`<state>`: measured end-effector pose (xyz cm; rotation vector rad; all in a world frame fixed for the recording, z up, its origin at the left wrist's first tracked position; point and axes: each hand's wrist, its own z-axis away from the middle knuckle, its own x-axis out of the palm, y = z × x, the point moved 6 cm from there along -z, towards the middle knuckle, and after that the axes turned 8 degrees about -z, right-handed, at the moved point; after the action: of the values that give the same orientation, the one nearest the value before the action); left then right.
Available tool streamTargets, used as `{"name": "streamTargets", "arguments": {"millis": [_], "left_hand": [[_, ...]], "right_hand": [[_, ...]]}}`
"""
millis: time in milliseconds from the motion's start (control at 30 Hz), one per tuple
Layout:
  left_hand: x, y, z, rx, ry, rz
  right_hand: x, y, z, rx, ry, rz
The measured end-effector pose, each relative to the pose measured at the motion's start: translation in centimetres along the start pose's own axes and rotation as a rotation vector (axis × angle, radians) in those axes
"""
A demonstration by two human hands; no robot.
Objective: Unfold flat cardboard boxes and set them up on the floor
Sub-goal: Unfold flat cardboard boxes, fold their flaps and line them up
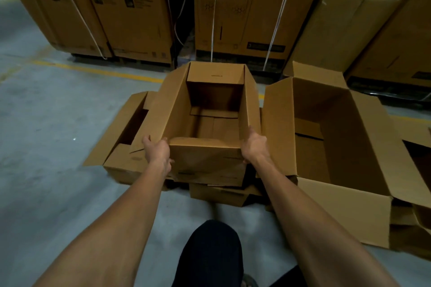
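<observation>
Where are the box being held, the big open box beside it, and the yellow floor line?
held box (205, 161): head view, near wall.
big open box (278, 128): head view, left wall.
yellow floor line (98, 70): head view, painted stripe.

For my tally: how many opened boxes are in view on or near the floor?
3: one held in both hands at centre, one on the floor at its left, a bigger one at right. More cardboard underneath and at far right may hide others.

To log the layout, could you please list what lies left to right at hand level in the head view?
Open brown cardboard box on its side → left hand → held open cardboard box → right hand → large open cardboard box.
</observation>
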<state>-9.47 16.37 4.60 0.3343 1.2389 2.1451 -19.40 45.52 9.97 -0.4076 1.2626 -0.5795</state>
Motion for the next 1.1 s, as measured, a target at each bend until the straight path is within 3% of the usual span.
{"name": "streamTargets", "arguments": {"millis": [167, 267, 333, 400, 533, 633, 900, 1100], "left_hand": [[-0.9, -3.3, 1.0, -0.010, 0.116, 0.259], [-0.1, -11.6, -3.5, -0.227, 0.069, 0.334], [0.4, -13.7, -3.3, -0.308, 0.007, 0.280], [1.2, -14.1, -2.0, -0.358, -0.017, 0.248], [3.9, -16.4, -1.3, -0.402, -0.157, 0.182], [5.1, -17.9, -1.9, -0.467, -0.171, 0.192], [3.8, -19.5, -5.4, -0.474, -0.104, 0.267], [2.2, -18.4, -5.4, -0.354, -0.158, 0.596]], "right_hand": [[0.1, -1.1, 0.8, -0.005, -0.020, 0.091], [2.7, -1.6, 0.6, -0.071, -0.028, 0.401], [2.3, -3.6, 1.8, -0.202, 0.069, 0.655], [2.7, -5.8, 2.2, -0.286, 0.093, 0.733], [9.3, -6.2, 1.8, -0.474, -0.278, 0.799], [11.9, -5.3, 0.6, -0.519, -0.371, 0.672], [12.4, -9.1, 1.6, -0.685, -0.375, 0.444], [13.1, -13.2, 3.5, -0.718, -0.390, 0.279]]}}
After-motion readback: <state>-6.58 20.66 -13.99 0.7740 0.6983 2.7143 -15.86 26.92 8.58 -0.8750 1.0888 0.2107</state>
